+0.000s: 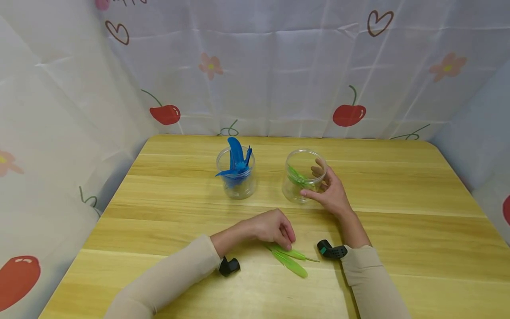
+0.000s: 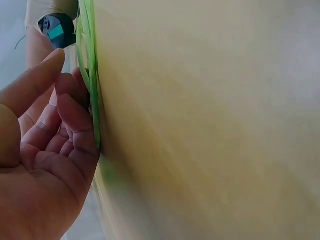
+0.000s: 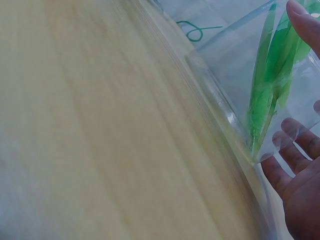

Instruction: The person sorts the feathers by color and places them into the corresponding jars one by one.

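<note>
Nearest us, our left hand (image 1: 272,228) presses curled fingertips (image 2: 80,107) onto green feathers (image 1: 290,258) lying on the table (image 1: 398,230); our right hand (image 1: 328,190) cups the tilted clear jar (image 1: 303,175), fingers spread around it.

Wooden counter in a cloth-walled booth

From my remote seat I see a pale, yellowish wooden counter (image 1: 398,230) with rounded far corners, enclosed on three sides by white fabric sheeting (image 1: 279,66) creased in squares and printed with red cherries (image 1: 349,114), pink flowers (image 1: 210,65) and outlined hearts (image 1: 380,22); the lighting is soft and even.
</note>
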{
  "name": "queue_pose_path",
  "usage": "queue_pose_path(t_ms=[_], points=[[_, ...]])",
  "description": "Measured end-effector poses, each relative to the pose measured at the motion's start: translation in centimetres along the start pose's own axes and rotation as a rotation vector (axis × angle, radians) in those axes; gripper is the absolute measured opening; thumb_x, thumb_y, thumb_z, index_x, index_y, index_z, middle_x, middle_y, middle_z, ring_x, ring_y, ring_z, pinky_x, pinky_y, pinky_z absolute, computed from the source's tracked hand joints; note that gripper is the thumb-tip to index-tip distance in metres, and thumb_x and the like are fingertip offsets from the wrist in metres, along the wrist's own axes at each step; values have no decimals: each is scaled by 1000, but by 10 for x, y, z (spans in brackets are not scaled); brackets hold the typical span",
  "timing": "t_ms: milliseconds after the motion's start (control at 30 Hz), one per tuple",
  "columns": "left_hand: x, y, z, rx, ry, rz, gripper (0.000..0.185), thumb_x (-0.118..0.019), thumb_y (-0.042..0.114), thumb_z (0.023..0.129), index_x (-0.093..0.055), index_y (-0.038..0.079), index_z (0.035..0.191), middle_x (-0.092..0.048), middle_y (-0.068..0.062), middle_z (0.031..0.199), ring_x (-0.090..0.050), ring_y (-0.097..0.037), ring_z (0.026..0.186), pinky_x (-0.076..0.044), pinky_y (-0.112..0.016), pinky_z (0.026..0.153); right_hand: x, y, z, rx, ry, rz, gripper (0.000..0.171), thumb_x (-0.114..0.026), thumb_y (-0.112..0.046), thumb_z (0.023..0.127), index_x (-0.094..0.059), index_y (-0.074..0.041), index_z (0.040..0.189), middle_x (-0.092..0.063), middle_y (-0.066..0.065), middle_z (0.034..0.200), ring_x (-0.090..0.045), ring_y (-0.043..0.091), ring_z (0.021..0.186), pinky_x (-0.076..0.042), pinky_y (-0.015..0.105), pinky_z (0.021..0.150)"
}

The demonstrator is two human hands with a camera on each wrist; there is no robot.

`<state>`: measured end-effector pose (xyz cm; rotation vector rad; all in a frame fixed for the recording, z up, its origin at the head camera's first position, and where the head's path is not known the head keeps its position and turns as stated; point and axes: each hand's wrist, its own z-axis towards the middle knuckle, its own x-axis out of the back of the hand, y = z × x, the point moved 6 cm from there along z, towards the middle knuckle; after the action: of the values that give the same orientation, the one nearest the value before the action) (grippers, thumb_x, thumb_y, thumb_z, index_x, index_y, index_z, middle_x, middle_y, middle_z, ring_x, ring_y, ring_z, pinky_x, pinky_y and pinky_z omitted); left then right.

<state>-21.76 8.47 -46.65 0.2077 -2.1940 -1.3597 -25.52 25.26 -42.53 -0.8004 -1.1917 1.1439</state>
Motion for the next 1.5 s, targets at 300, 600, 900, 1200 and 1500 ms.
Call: queue_pose_path(t_ms=[300,600,900,1200,1500], points=[[-6,5,-3,-9,3,120,13,-83,-2,76,-75,5,83,-67,5,69,-62,-4,66,-51,-18,62,-1,0,1,3,-4,2,90,-78,5,80,-25,2,153,-39,34,146,-35,45,137,-29,62,110],[-10,6,-6,-17,-15,208,13,-82,-1,78,-73,9,78,-64,6,65,-58,-3,61,-48,-17,57,0,1,0,7,5,6,90,-78,7,79,-25,3,153,-39,35,145,-35,46,137,-28,64,109],[-8,7,-9,-40,-75,68,6,-76,-3,84,-74,3,86,-67,4,70,-58,-4,64,-47,-17,60,0,2,1,2,0,9,90,-78,6,79,-25,3,153,-38,34,146,-34,46,138,-28,63,110],[-5,6,-10,-5,-68,-14,7,-70,-4,89,-74,-2,93,-68,1,77,-57,-6,70,-47,-18,63,0,2,0,-5,0,12,90,-78,6,80,-25,3,153,-38,34,146,-34,45,138,-27,62,111],[4,6,-13,26,-29,-22,10,-68,-2,91,-75,3,96,-69,2,82,-56,-8,74,-48,-19,66,0,2,1,-3,-4,15,90,-78,6,80,-25,3,153,-38,34,146,-35,44,138,-28,61,111]])
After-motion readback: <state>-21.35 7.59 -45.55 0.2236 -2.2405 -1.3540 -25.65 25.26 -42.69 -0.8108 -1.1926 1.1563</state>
